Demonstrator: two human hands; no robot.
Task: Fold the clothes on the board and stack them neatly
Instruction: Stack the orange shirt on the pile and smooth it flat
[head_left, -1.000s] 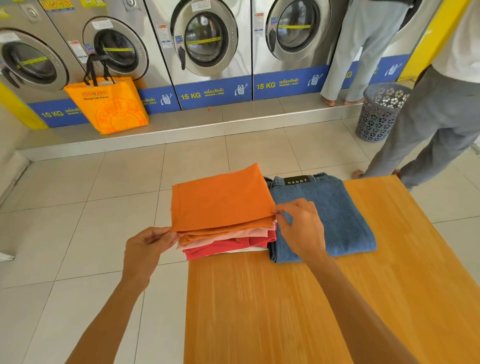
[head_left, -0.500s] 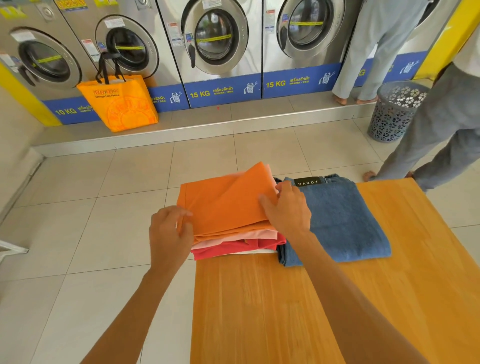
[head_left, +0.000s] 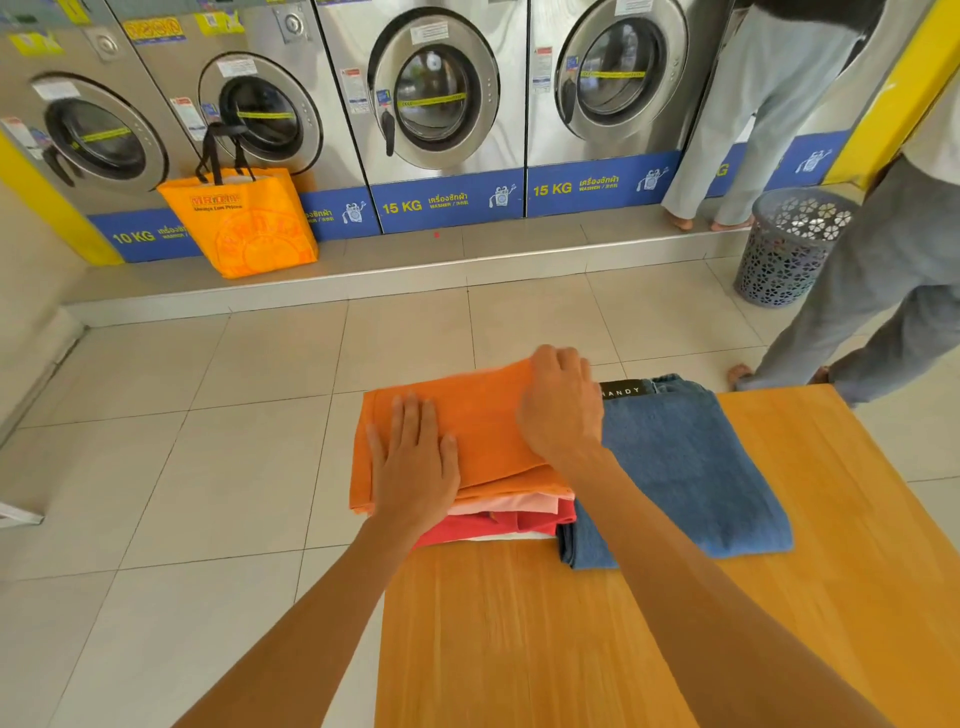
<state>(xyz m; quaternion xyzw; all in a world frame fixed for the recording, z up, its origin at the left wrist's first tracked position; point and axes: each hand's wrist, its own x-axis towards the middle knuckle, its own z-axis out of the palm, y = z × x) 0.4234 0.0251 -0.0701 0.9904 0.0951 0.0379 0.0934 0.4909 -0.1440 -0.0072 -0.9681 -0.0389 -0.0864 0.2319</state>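
Folded clothes sit in a stack at the far left corner of the wooden board (head_left: 649, 649): an orange garment (head_left: 483, 436) on top, pink and red ones (head_left: 498, 522) beneath, with folded blue jeans (head_left: 691, 467) just beside them. No loose clothing shows, so the task looks nearly finished, only tidying left. The left hand (head_left: 413, 462) lies flat, fingers straight, pressing the orange garment's near left part. The right hand (head_left: 558, 402) has fingers curled over its far right corner, apparently gripping the edge.
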